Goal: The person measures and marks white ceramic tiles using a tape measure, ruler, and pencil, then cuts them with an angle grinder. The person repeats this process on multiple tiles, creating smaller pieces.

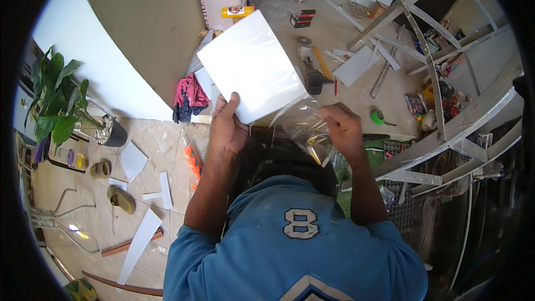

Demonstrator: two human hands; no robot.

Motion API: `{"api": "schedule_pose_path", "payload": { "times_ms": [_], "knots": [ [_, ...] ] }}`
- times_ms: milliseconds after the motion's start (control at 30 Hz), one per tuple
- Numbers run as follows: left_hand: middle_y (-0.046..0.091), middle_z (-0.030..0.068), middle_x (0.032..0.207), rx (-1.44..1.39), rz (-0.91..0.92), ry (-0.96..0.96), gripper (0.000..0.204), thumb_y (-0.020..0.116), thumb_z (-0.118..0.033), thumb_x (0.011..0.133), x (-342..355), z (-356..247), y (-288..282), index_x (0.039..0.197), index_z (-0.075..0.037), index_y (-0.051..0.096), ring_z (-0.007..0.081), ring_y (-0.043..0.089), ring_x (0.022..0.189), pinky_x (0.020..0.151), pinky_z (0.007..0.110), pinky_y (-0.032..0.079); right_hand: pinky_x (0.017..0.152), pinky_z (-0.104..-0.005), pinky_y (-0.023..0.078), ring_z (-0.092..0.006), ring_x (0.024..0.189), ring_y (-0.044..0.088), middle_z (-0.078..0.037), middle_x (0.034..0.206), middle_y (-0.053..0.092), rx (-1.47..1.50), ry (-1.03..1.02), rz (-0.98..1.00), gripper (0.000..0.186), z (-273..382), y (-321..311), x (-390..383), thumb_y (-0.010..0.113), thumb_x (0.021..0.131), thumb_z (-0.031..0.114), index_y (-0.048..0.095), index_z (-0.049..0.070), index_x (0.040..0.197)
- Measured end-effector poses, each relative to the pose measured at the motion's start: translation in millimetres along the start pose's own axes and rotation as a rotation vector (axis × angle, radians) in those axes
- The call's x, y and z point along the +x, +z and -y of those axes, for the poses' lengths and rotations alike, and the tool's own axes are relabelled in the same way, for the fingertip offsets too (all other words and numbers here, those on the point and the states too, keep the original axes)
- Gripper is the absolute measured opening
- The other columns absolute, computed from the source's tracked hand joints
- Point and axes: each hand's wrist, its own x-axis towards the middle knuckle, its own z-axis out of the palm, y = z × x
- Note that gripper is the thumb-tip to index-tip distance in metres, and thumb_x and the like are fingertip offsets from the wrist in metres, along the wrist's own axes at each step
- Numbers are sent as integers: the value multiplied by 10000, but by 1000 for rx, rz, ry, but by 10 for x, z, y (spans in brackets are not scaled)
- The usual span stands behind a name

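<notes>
Gripping a white panel (253, 67), the left hand (229, 125) is partly hidden; the right hand (343, 127) pinches film (304, 125).

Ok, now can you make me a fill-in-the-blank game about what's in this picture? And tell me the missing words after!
1. The panel in the left hand is coloured ____.
2. The right hand holds film made of see-through ____.
3. The leafy plant stands toward the ____ side of the picture.
4. The shirt is mostly coloured ____.

Missing words: white; plastic; left; blue.
</notes>
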Motion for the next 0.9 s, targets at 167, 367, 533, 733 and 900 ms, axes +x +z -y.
{"api": "schedule_pose_path", "payload": {
  "times_ms": [167,367,533,733,900],
  "knots": [
    [694,78,1442,-65,-39,95,378,606,-131,1146,132,-309,-178,1520,-85,569,212,707,1294,1097,416,619,824,-359,576,-275,890,725,-163,1047,756,-205,224,-206,245,-1309,-18,-156,676,970,-80,764,-2,1185],
    [687,83,1453,4,-3,80,391,602,-166,1150,114,-360,-107,1527,-75,551,205,707,1290,1090,415,608,1075,-345,555,-188,1225,687,-117,1445,666,486,490,253,401,-1409,843,105,674,1066,18,649,23,1466],
    [702,81,1441,116,-17,128,405,589,-185,1155,117,-435,-110,1543,-73,554,202,696,1299,1103,422,581,1083,-362,566,-197,1221,718,-169,1353,725,608,393,250,421,-303,714,658,746,1071,148,647,-37,1436],
    [759,95,1340,267,34,125,298,590,-141,1153,111,-315,52,1417,-43,689,192,713,1251,1063,369,589,849,-330,580,-143,911,715,-97,1045,778,404,254,186,286,362,395,892,787,1036,148,716,-52,1227],
    [755,173,1350,219,129,61,368,554,-188,1172,228,-292,192,1440,47,644,219,736,1224,1053,372,603,760,-287,542,-112,852,667,-36,1017,761,453,470,163,213,195,235,897,790,1020,95,738,-29,1186]
  ]
}}
